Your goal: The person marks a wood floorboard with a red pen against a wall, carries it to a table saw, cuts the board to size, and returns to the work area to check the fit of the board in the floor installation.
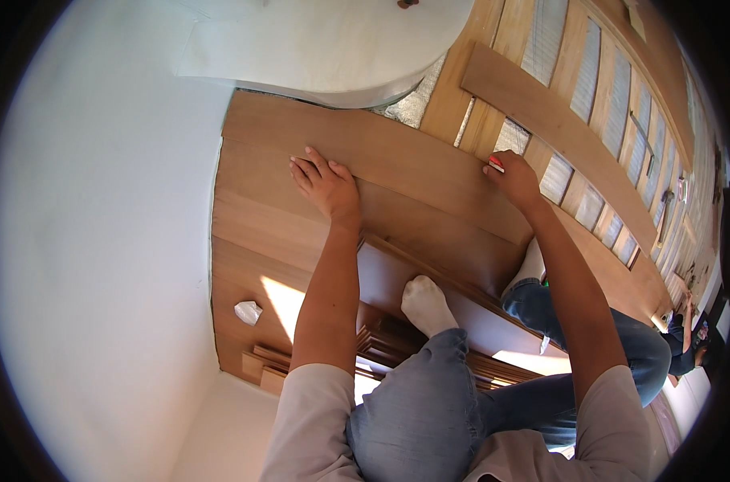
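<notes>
My left hand (327,185) rests palm down with spread fingers on a brown wooden floorboard (397,157), which runs below the curved white wall base. Its fingertips reach near the wall side of the board. Over the right end of that board, my right hand (516,178) is closed around a small red-and-white thing (496,164). Only a short end of it shows between the fingers, so its kind cannot be made out. Beyond the right hand, a loose floorboard (558,132) lies slantwise across pale wooden battens (513,36).
Silvery sheeting (587,68) shows between the battens. A white wall (132,201) borders the boards on the left, and a rounded white structure (325,48) stands ahead. Stacked boards (477,297) lie by my feet. A crumpled white scrap (248,312) sits near the wall. Another person (686,341) is at far right.
</notes>
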Demonstrator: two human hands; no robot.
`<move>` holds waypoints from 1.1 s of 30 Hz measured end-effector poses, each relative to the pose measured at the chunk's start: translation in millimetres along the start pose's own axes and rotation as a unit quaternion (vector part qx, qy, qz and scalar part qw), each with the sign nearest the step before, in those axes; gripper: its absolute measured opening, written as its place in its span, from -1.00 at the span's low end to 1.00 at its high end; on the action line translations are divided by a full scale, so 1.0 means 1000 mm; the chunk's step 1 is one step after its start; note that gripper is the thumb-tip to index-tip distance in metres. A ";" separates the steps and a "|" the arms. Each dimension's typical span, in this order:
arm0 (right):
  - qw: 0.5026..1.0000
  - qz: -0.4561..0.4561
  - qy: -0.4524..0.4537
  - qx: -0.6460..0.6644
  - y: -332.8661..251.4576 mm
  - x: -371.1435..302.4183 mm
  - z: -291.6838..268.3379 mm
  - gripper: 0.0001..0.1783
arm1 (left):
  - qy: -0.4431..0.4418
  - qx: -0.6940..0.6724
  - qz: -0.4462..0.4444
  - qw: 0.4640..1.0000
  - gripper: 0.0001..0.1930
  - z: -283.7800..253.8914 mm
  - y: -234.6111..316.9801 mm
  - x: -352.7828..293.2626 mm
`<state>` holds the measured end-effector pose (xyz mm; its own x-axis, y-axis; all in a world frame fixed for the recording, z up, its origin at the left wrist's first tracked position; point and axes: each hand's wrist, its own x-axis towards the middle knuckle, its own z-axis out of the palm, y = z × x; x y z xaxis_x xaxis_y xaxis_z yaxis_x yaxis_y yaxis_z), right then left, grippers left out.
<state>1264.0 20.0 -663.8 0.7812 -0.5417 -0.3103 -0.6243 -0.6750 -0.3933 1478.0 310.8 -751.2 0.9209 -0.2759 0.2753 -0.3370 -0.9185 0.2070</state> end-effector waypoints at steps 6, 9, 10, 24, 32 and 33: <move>0.976 0.086 -0.182 0.077 0.001 0.024 -0.001 -0.42 | -0.027 0.032 -0.021 0.999 -0.47 -0.005 0.004 -0.001; 0.974 0.065 -0.201 0.082 0.014 0.033 0.005 -0.37 | -0.028 0.003 -0.018 0.999 -0.47 -0.010 0.004 0.001; 0.973 0.058 -0.214 0.073 0.014 0.035 0.008 -0.36 | -0.044 -0.020 -0.027 0.998 -0.47 -0.014 0.005 0.003; 0.884 -0.123 -0.414 0.177 -0.018 0.036 -0.075 -0.39 | -0.414 -0.710 -0.419 0.386 -0.41 -0.089 0.016 -0.012; 0.868 -0.036 -0.421 0.261 -0.015 -0.044 -0.269 -0.39 | -0.483 -0.675 -0.455 0.322 -0.56 -0.249 0.068 -0.002; 0.875 -0.045 -0.419 0.236 -0.011 -0.062 -0.292 -0.38 | -0.494 -0.669 -0.453 0.319 -0.56 -0.273 0.088 -0.002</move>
<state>1221.1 -84.9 -387.4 0.6786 0.1955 -0.7080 -0.6432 -0.3074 -0.7013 1393.2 308.0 -477.2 0.1478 -0.6310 -0.7616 0.9837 0.0141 0.1792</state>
